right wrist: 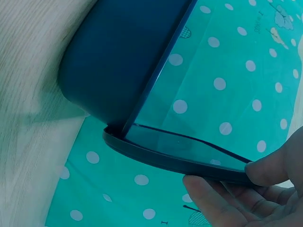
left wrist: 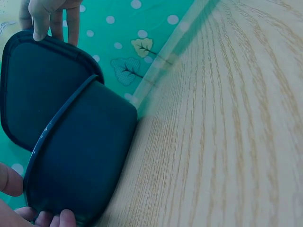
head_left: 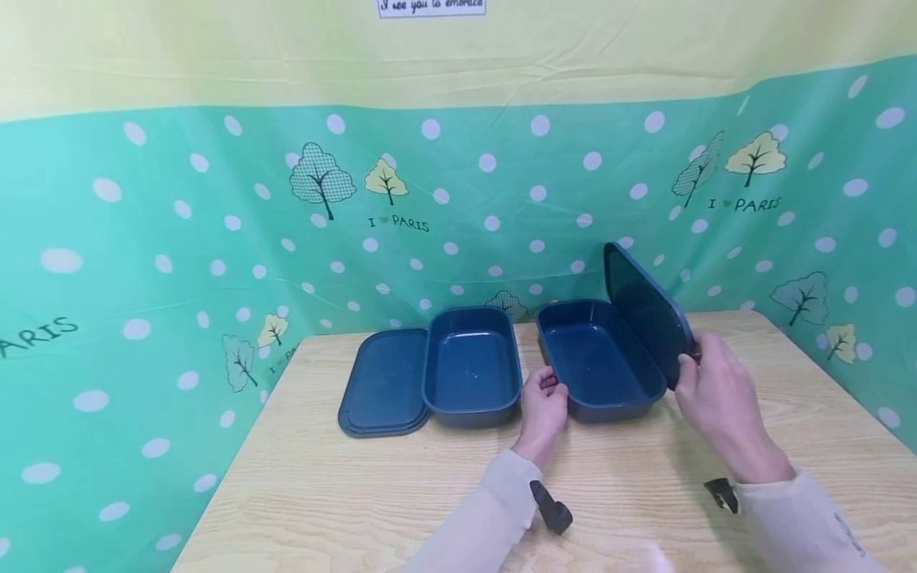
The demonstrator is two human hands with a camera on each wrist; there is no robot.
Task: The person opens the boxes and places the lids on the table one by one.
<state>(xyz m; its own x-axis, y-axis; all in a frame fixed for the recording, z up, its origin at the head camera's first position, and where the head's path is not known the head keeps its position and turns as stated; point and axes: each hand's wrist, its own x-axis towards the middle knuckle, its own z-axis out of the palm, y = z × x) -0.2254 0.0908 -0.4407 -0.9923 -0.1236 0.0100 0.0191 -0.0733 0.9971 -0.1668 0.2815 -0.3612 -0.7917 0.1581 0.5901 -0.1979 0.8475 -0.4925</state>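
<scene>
A dark blue rectangular food container (head_left: 598,362) sits with its top uncovered toward the right of the table. My right hand (head_left: 723,398) pinches the edge of a dark blue lid (head_left: 645,306), thumb on one face and fingers on the other. The lid stands tilted up along the container's right rim, and in the right wrist view the lid (right wrist: 175,161) meets that rim. My left hand (head_left: 542,406) holds the container's near left side. In the left wrist view its fingertips (left wrist: 66,218) lie against the container wall (left wrist: 90,146), with the thumb near the rim.
Left of my left hand stands a second open blue container (head_left: 473,366). A matching lid (head_left: 387,382) lies flat beside it, against its left side. The wood-grain table (head_left: 322,501) ends at a green dotted curtain (head_left: 494,247) behind and along both sides.
</scene>
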